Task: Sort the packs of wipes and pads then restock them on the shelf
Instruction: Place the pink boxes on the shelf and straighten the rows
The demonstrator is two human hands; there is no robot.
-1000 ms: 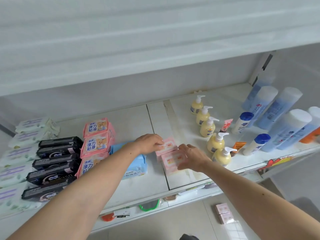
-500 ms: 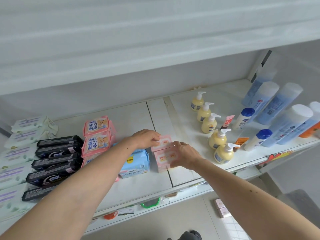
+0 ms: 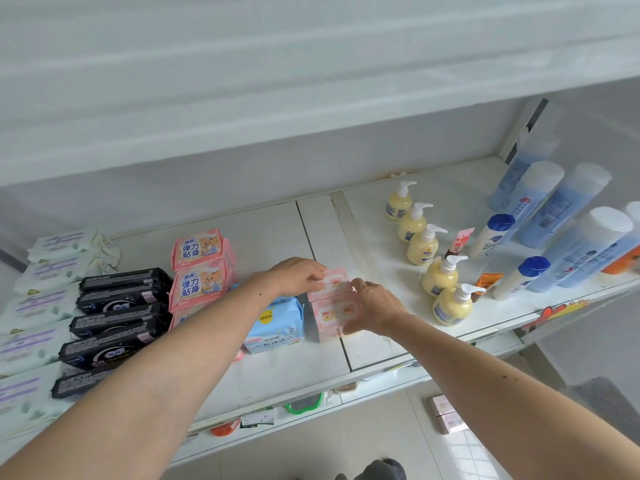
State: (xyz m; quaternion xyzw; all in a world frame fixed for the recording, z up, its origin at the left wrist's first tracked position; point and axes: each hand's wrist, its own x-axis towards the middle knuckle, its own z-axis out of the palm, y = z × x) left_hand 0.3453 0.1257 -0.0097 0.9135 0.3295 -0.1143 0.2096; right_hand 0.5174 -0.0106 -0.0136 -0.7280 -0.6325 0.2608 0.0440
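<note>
- Where both forearms reach over the white shelf (image 3: 270, 368), the left hand (image 3: 298, 276) lies palm-down on the rear pale pink pack (image 3: 334, 284), its fingers curled onto the pack's left edge and top.
- Right hand (image 3: 375, 308): fingers and thumb closed around the right side of the front pale pink pack (image 3: 330, 317), which stands on the shelf directly in front of the rear one, the two touching.
- Light blue pack (image 3: 277, 323): lies just left of the front pink pack, partly under the left forearm.
- Pink bear-print packs (image 3: 199, 268): a row running front to back, left of the blue pack.
- Black packs (image 3: 117, 317): a row further left, beside the bear-print row.
- White packs with purple print (image 3: 41, 306): a row at the far left of the shelf.
- Yellow pump bottles (image 3: 429, 254): five in a diagonal line on the right-hand shelf panel, apart from the pink packs.
- Blue-and-white bottles (image 3: 561, 230): leaning at the far right.
- Small pink boxes (image 3: 446, 415): on the floor below the shelf edge.
</note>
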